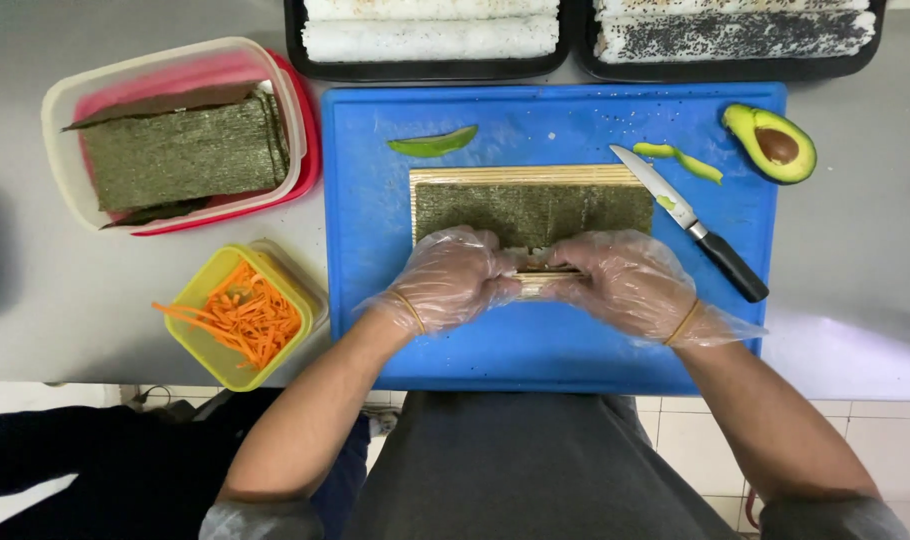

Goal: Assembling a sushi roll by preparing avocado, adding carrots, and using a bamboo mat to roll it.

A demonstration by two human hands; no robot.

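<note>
Sitting at ten o'clock on the grey bench (35, 260), a clear tub (65, 110) is resting inside a red lid (310, 150) and holding a stack of dark green seaweed sheets (180, 150). Below it, at eight o'clock, a yellow-green tub (197, 345) is holding orange carrot shreds (240, 315), some spilling over its left rim.

A blue cutting board (375, 200) is lying at the centre. On it a bamboo rolling mat (520, 176) is carrying a seaweed sheet (535, 210), and the near edge of the mat is being curled up into a roll (545, 275) at the board's middle.

The left hand (450, 280), in a clear plastic glove, is curling its fingers (495, 270) closed over the left end of the roll. The right hand (630, 285), gloved the same way, is closing its fingers (575, 265) over the right end; both are pressing on the rolled mat, thumbs hidden underneath.

A green avocado slice (435, 143) is lying at eleven o'clock from the hands. A black-handled knife (687, 220) is lying at two o'clock, with avocado strips (680, 158) just beyond its tip and a halved avocado (773, 143) with its stone farther right.

At twelve o'clock, two black trays (575, 60) are holding finished rice rolls (430, 38), the right ones (735, 35) speckled with dark seeds.
</note>
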